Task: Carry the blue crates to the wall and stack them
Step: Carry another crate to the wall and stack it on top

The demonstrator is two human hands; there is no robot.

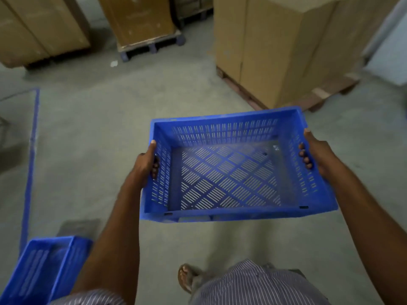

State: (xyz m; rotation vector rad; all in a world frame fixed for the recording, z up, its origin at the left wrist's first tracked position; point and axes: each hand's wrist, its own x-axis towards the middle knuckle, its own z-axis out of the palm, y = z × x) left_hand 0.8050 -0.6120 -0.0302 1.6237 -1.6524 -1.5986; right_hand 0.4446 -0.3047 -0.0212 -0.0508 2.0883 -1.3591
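1. A blue crate (222, 130) is held in the air above the concrete floor (110, 133), just toward 4 o'clock from the middle of the view. It is open side up, roughly level and has nothing in it.
2. The left hand (146, 165) grips the crate's short wall at 9 o'clock. Its fingers curl through the handle slot and its thumb lies along the rim.
3. The right hand (317, 154) grips the opposite short wall at 3 o'clock the same way, with fingertips showing inside the slot and the thumb on the rim.
4. A second blue crate (41, 269) sits on the floor at 7 o'clock, well apart from the held one. It is blurred, and I cannot tell whether it is one crate or two together.
5. A tall cardboard box (273, 51) stands on a wooden pallet (317, 100) at 1 o'clock, and more boxes (141, 18) stand at 11 and 12 o'clock.
6. A blue floor line (32, 155) runs along 9 o'clock.
7. A sandalled foot (187, 278) shows at 6 o'clock, beside striped cloth.
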